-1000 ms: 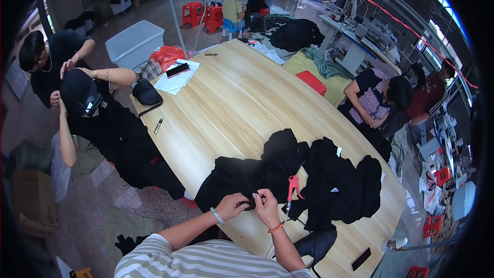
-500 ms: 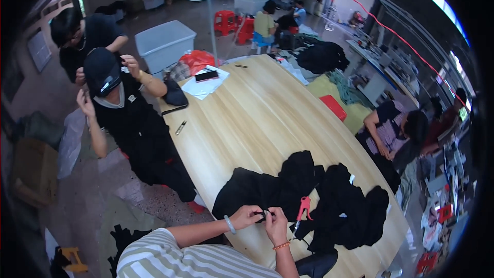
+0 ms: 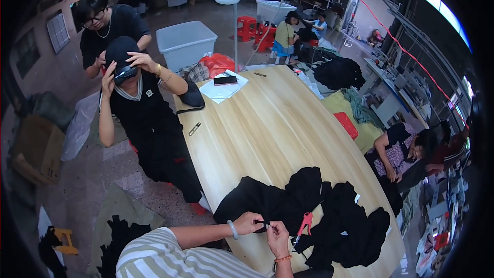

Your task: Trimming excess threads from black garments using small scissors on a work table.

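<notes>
A: Far left, a brown cardboard box (image 3: 38, 149), boxy and dull, sits on the floor! Next along, a first co-worker (image 3: 154, 128) in a black V-neck top.

B: With a small white emblem (image 3: 150, 93) on the chest, too tiny to read! Both that person's hands are up at a dark cap (image 3: 122, 49).

A: Onto the desk (image 3: 247, 139), smooth, pale, streaked with wood grain. Slim snips (image 3: 194, 129) near its left edge, then a flat dark phone (image 3: 225, 80) on white paper (image 3: 221, 92).

B: Near side now! Left grip (image 3: 248, 223), smooth pale bangle (image 3: 233, 229) at the wrist, pinched narrow on a small dark piece (image 3: 265, 224).

A: And where is that piece?

B: Right between the hands, by the matte black cloth (image 3: 257, 198); whether it's joined on, I can't tell.

A: Right grip (image 3: 278, 237), orange beaded bracelet (image 3: 282, 259), finger and thumb closed on the same piece!

B: Just right, a red air gun (image 3: 305, 223) with a thin nozzle, beside a rumpled black heap (image 3: 350, 242).

A: There's a white tag (image 3: 357, 198) on it, print unreadable from here. Farther right, a second co-worker (image 3: 396, 154) in a speckled top!
</notes>
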`<action>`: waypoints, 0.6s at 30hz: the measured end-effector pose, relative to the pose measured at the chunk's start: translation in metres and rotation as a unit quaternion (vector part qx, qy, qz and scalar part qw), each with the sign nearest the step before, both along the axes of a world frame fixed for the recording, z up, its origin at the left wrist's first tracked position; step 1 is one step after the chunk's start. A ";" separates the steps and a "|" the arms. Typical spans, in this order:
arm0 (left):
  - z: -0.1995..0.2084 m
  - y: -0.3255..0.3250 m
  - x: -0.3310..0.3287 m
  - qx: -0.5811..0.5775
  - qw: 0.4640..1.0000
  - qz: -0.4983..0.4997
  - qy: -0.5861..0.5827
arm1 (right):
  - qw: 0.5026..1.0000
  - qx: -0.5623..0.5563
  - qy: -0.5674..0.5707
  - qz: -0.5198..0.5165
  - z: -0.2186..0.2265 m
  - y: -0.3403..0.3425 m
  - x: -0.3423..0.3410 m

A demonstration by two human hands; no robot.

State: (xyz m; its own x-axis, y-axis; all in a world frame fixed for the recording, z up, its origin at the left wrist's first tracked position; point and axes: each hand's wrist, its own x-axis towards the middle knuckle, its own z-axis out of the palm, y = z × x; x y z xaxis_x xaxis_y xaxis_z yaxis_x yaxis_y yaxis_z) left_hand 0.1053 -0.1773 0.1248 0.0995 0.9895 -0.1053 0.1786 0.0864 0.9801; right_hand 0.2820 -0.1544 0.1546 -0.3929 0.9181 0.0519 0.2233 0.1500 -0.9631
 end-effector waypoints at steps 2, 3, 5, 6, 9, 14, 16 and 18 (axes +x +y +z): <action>-0.001 0.000 0.000 0.009 0.999 0.009 0.029 | 0.997 0.060 -0.041 0.002 0.010 0.000 -0.001; -0.002 0.000 -0.001 0.002 0.999 0.004 0.042 | 0.994 0.087 -0.060 0.021 0.013 0.000 -0.001; -0.007 0.000 0.001 -0.003 0.999 -0.001 0.042 | 0.990 0.111 -0.081 0.038 0.018 0.001 0.001; -0.010 0.000 0.002 -0.008 0.999 -0.001 0.041 | 0.987 0.132 -0.076 0.054 0.019 0.003 0.001; -0.021 -0.003 0.007 -0.062 0.998 -0.019 0.010 | 0.980 0.165 -0.086 0.076 0.012 0.001 0.010; 0.002 0.009 -0.005 -0.046 0.991 -0.108 0.059 | 0.975 0.187 -0.099 0.063 0.001 -0.002 0.016; 0.033 0.031 -0.027 0.027 0.986 -0.143 0.083 | 0.985 0.157 -0.075 0.010 0.010 -0.003 0.012; 0.031 0.076 -0.089 0.289 0.931 -0.028 0.220 | 0.987 0.140 -0.073 0.005 0.013 -0.003 0.003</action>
State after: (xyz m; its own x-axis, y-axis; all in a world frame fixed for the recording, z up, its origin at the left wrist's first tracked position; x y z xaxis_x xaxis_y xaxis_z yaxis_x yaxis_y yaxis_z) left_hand 0.0167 -0.1015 0.1555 0.2251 0.8886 0.3996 0.5631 -0.4534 0.6909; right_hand 0.2849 -0.1576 0.1672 -0.4240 0.8718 0.2452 0.3540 0.4088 -0.8412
